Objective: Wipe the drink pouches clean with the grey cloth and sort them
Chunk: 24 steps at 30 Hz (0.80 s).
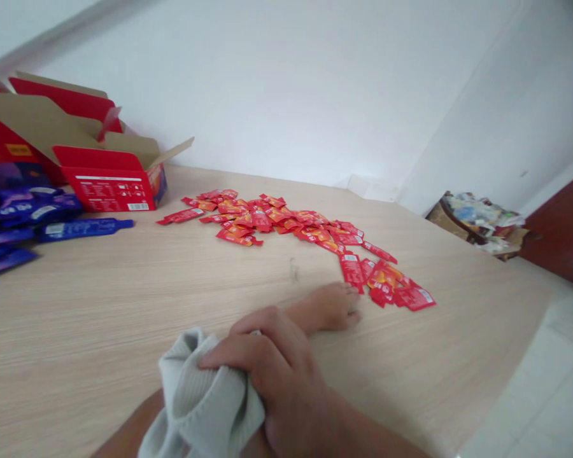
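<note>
My left hand (328, 308) rests on the table, its fingers apart and its fingertips beside the near edge of the red sachets (352, 270). Nothing shows in its grasp. The left forearm runs back beneath my other hand, which hides part of it. Closer to me, my right hand (284, 366) is closed on a bunched light grey ribbed cloth (205, 381) that looks like a sleeve cuff. Red and orange sachets (258, 219) lie in a loose curved band across the table, some overlapping.
Open red cardboard boxes (107, 187) stand at the back left, flaps raised. Blue-purple packets (21, 216) are piled before them. The wooden table (100, 305) meets a white wall (286, 95). Beyond its right edge sits a carton (477, 222) of crumpled wrappers.
</note>
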Motion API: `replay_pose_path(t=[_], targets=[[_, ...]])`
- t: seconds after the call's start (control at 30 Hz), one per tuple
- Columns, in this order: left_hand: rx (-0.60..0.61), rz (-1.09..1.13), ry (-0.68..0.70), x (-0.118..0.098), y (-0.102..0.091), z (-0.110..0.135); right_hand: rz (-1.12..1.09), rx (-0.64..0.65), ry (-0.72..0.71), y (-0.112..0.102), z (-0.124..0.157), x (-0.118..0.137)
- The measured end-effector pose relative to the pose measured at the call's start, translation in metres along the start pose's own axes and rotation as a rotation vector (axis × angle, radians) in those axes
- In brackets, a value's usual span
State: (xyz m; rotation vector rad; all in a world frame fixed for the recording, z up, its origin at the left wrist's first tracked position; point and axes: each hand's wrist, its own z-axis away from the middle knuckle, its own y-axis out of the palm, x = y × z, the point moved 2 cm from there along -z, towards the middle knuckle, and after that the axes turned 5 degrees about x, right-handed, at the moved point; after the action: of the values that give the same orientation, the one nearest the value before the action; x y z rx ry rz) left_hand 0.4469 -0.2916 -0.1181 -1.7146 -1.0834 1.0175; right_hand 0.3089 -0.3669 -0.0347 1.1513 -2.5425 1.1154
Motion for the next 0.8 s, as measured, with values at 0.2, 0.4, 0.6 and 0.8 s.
replay_pose_path(t=[0.2, 0.4, 0.6, 0.8], targets=[[-0.046, -0.047, -0.052, 0.007, 0.016, -0.009, -0.026, 0.049, 0.005, 0.008, 0.003, -0.01], [-0.107, -0.165, -0.244, 0.038, -0.018, 0.064, 0.03, 0.077, -0.044, 0.029, 0.012, -0.012], [-0.251, -0.326, -0.61, 0.11, -0.075, 0.131, 0.046, 0.106, -0.067, 0.05, 0.025, -0.012], [-0.233, -0.373, -0.77, 0.147, -0.09, 0.147, 0.024, 0.144, -0.045, 0.05, 0.024, -0.02]])
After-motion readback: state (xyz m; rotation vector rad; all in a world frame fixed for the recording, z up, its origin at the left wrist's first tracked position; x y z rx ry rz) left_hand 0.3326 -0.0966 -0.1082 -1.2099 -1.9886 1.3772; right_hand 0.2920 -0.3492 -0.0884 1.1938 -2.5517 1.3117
